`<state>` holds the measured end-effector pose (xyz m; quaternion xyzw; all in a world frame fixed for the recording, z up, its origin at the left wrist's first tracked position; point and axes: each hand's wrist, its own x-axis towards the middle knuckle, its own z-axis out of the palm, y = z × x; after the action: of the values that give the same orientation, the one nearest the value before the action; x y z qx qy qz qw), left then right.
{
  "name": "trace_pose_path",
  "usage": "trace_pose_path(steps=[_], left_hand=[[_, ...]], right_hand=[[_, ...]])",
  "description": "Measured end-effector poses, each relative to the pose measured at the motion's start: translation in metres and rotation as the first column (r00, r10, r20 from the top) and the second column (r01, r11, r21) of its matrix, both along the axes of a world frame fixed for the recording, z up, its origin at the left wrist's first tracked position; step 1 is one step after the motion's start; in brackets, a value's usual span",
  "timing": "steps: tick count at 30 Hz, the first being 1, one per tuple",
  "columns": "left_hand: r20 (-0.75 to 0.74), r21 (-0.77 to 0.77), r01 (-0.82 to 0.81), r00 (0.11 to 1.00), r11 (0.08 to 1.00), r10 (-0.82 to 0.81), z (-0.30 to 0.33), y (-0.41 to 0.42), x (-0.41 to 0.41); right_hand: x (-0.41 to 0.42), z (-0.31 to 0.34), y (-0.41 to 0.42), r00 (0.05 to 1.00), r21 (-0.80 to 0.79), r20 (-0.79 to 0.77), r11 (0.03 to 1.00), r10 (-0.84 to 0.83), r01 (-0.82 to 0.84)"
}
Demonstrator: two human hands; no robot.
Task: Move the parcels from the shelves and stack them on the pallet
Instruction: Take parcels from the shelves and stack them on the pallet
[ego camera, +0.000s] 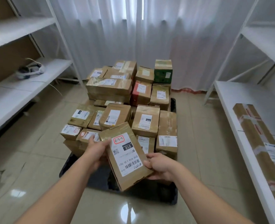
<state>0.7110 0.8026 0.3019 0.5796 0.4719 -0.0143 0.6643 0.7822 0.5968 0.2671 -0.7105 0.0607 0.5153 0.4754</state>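
Head view shows a flat cardboard parcel (126, 156) held tilted above the near bare part of the dark pallet (165, 194), just in front of the stacked boxes (117, 101). Left hand (97, 151) grips its far left edge, fingers curled under and thumb on top; right hand (160, 167) clamps the near right corner the same way. Judging by how easily it is held aloft, the parcel looks light, and its taped card walls seem stiff enough to keep shape. Glossy tape may be slick, so opposite edges are the safest hold. One long taped box (261, 146) lies on the right shelf (227, 101); a headset (30, 70) sits on the left shelf (12, 94).
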Motion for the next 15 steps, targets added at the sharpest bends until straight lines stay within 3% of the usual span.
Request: trace_pose_path(steps=[4,8,15], left_hand=[[0.041,0.0,-0.057,0.998,0.998,0.057,0.013,0.035,0.021],[0.046,0.036,-0.171,0.985,0.985,0.169,0.015,0.081,0.023],[0.061,-0.023,-0.306,0.95,0.952,0.307,0.011,0.188,0.015]], right_hand=[[0.032,0.006,0.041,1.0,0.006,-0.015,1.0,0.023,-0.023],[0.048,0.012,0.09,0.998,0.021,-0.031,0.998,-0.055,0.056],[0.046,0.011,0.194,0.985,0.091,-0.161,0.993,-0.065,0.08]])
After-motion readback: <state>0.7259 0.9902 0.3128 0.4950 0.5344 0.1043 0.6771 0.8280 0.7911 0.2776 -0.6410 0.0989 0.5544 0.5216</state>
